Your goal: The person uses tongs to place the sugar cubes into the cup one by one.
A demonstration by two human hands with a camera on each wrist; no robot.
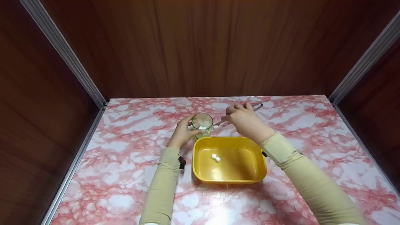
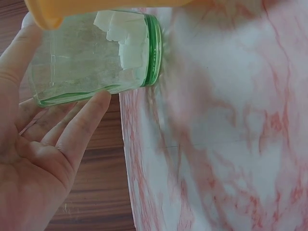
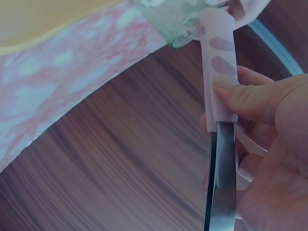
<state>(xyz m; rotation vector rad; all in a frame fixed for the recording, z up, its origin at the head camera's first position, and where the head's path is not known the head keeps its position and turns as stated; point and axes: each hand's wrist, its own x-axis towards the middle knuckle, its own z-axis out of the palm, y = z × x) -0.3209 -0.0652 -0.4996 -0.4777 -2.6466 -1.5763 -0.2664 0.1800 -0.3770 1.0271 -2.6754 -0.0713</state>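
Observation:
My left hand (image 1: 182, 132) holds a green-tinted glass (image 1: 202, 120) behind the yellow container, thumb and fingers on opposite sides. Several white cubes (image 2: 126, 41) lie at the bottom of the glass in the left wrist view. With thumb and fingers, my right hand (image 1: 245, 120) grips metal tongs (image 3: 222, 178) with pale pink sleeves. Their tip end points at the right side of the glass. A small white piece (image 1: 215, 126) shows at that tip; whether the tongs pinch it I cannot tell. Two white cubes (image 1: 215, 157) lie in the yellow container (image 1: 229, 181).
The yellow container stands directly in front of the glass, between the forearms. A pink and white marbled tabletop (image 1: 118, 175) lies under everything. Brown wood-grain panels (image 1: 200, 50) with metal edge strips enclose the back and both sides.

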